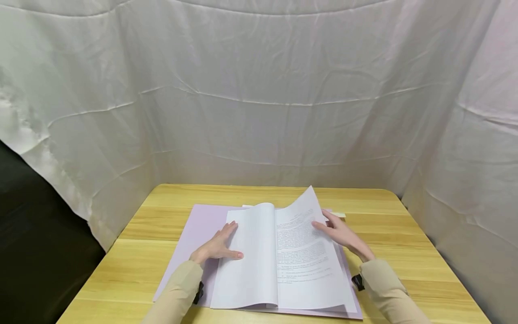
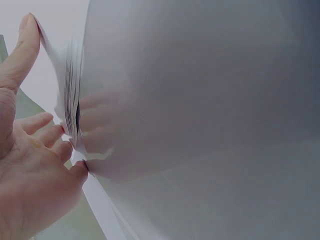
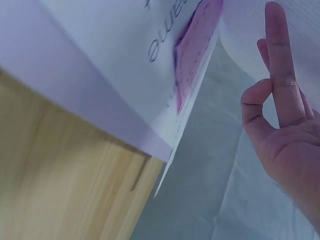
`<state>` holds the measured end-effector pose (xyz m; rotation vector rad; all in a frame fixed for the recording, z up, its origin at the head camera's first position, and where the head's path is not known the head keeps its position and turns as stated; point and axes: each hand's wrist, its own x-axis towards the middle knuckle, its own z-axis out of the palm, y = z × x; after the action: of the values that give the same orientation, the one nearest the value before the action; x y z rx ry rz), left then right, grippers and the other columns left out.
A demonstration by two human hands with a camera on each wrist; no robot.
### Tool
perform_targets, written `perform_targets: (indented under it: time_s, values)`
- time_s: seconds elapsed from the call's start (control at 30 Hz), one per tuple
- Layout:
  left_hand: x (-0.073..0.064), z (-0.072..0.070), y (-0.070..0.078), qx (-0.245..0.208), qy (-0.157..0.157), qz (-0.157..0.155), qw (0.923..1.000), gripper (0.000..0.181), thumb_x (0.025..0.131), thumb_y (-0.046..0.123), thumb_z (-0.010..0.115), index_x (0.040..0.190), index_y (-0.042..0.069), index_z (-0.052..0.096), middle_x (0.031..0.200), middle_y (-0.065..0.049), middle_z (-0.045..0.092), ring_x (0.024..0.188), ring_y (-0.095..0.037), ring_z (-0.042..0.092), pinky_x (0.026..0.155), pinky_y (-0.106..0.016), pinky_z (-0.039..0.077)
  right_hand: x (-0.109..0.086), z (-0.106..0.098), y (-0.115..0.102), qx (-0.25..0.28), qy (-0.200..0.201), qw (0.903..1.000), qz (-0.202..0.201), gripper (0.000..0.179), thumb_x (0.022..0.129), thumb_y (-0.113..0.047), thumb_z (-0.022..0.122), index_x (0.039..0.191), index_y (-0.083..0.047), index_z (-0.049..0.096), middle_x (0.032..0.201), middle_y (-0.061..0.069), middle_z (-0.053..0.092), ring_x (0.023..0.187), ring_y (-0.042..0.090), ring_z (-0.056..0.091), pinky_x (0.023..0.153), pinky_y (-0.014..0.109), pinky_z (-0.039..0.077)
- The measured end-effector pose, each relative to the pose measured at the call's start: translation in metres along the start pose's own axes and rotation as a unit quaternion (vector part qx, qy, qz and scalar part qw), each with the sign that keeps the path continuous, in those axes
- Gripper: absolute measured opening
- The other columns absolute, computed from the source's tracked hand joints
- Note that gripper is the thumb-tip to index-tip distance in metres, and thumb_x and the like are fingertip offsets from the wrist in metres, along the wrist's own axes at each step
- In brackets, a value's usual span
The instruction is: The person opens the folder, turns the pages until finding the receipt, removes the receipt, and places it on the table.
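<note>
A stack of white paper lies open like a booklet, its blank left page (image 1: 252, 252) bulging beside the fold. The printed right page (image 1: 303, 252) is raised along its outer edge, its top corner standing up. My right hand (image 1: 344, 234) pinches that edge, thumb on the printed face and fingers behind. Spread over the outer edge of the left page is my left hand (image 1: 218, 246), thumb resting on the paper. In the left wrist view, its fingertips (image 2: 80, 167) are at the edge of the layered sheets. Under the papers lies a lilac folder (image 1: 184, 245).
Beneath the raised page, the right wrist view shows a white sheet (image 3: 115, 65) with large dark lettering and a pink patch (image 3: 195, 50). A pale strip (image 1: 339, 215) sticks out behind the right hand. The wooden table (image 1: 133, 256) is surrounded by grey-white cloth (image 1: 259, 112).
</note>
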<state>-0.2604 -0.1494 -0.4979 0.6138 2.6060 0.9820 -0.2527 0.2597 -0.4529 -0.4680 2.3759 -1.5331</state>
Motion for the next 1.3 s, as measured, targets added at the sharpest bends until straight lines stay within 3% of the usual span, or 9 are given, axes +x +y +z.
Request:
perform_targets:
  time_s: [0.17,0.27,0.37,0.47,0.53,0.67,0.93,1.1,1.3]
  values:
    - [-0.001,0.000,-0.001,-0.012,0.000,0.003,0.9999,0.113,0.081,0.045,0.082,0.158,-0.005,0.016,0.167,-0.029,0.011,0.155,-0.049,0.006,0.126,-0.065,0.005,-0.002,0.005,-0.008,-0.020,0.019,0.9994,0.021,0.066,0.106,-0.041,0.047,0.160,-0.010,0.023,0.144,0.027,0.055,0.120,0.034,0.065,0.099,0.046,0.055]
    - [-0.002,0.000,0.000,-0.020,-0.003,0.003,0.9998,0.113,0.082,0.046,0.080,0.159,-0.005,0.015,0.167,-0.028,0.009,0.155,-0.049,0.004,0.126,-0.065,0.003,-0.004,0.008,-0.013,-0.030,0.028,0.9983,0.042,0.073,0.106,-0.048,0.041,0.162,-0.007,0.015,0.163,0.025,0.027,0.148,0.046,0.034,0.117,0.061,0.036]
    - [-0.002,-0.001,0.002,-0.026,-0.002,0.007,0.9996,0.113,0.083,0.047,0.080,0.159,-0.004,0.014,0.167,-0.028,0.009,0.155,-0.048,0.004,0.126,-0.065,0.001,-0.005,0.011,-0.018,-0.021,0.015,0.9988,0.041,0.075,0.108,-0.049,0.033,0.162,-0.004,0.009,0.169,0.024,0.005,0.155,0.048,0.011,0.121,0.068,0.023]
    - [-0.002,-0.001,0.003,-0.030,0.000,0.009,0.9995,0.112,0.083,0.048,0.079,0.159,-0.002,0.014,0.167,-0.028,0.009,0.155,-0.047,0.004,0.126,-0.065,0.000,-0.005,0.014,-0.020,-0.011,-0.007,0.9999,0.004,0.067,0.110,-0.045,0.027,0.162,-0.006,0.012,0.163,0.028,0.022,0.141,0.046,0.041,0.110,0.056,0.044]
    - [-0.002,-0.001,0.003,-0.034,0.002,0.011,0.9994,0.112,0.084,0.049,0.078,0.160,-0.002,0.014,0.167,-0.028,0.009,0.156,-0.047,0.004,0.126,-0.065,-0.001,-0.005,0.015,-0.021,0.001,-0.026,0.9994,-0.024,0.063,0.111,-0.042,0.022,0.162,-0.007,0.014,0.152,0.031,0.040,0.120,0.038,0.059,0.093,0.043,0.055]
    - [-0.001,0.000,0.006,-0.038,0.012,0.014,0.9991,0.109,0.085,0.050,0.077,0.160,-0.001,0.015,0.167,-0.028,0.011,0.155,-0.046,0.007,0.126,-0.065,-0.001,-0.003,0.017,-0.022,0.018,-0.053,0.9966,-0.061,0.059,0.111,-0.039,0.015,0.162,-0.009,0.014,0.132,0.035,0.057,0.091,0.027,0.073,0.073,0.032,0.058]
    - [-0.001,0.002,0.018,-0.066,0.043,0.007,0.9968,0.098,0.090,0.044,0.073,0.160,0.001,0.020,0.166,-0.025,0.020,0.155,-0.044,0.017,0.127,-0.062,0.008,0.002,0.024,-0.025,0.013,-0.056,0.9959,-0.070,0.060,0.111,-0.041,0.007,0.163,-0.013,0.007,0.139,0.036,0.055,0.087,0.034,0.075,0.093,0.052,0.054]
    - [0.001,0.005,0.027,-0.099,0.074,0.002,0.9923,0.089,0.092,0.042,0.072,0.159,0.005,0.027,0.165,-0.021,0.028,0.153,-0.043,0.024,0.123,-0.064,0.022,0.004,0.031,-0.030,-0.002,-0.046,0.9970,-0.063,0.060,0.110,-0.045,0.006,0.164,-0.018,0.009,0.153,0.032,0.043,0.089,0.028,0.077,0.110,0.075,0.033]
    - [0.005,0.008,0.037,-0.152,0.088,0.013,0.9844,0.079,0.095,0.036,0.069,0.157,0.005,0.031,0.163,-0.018,0.034,0.154,-0.041,0.025,0.125,-0.062,0.021,0.005,0.039,-0.038,-0.015,-0.021,0.9988,-0.041,0.060,0.110,-0.047,0.009,0.163,-0.019,0.013,0.153,0.031,0.042,0.083,0.033,0.077,0.118,0.077,0.013]
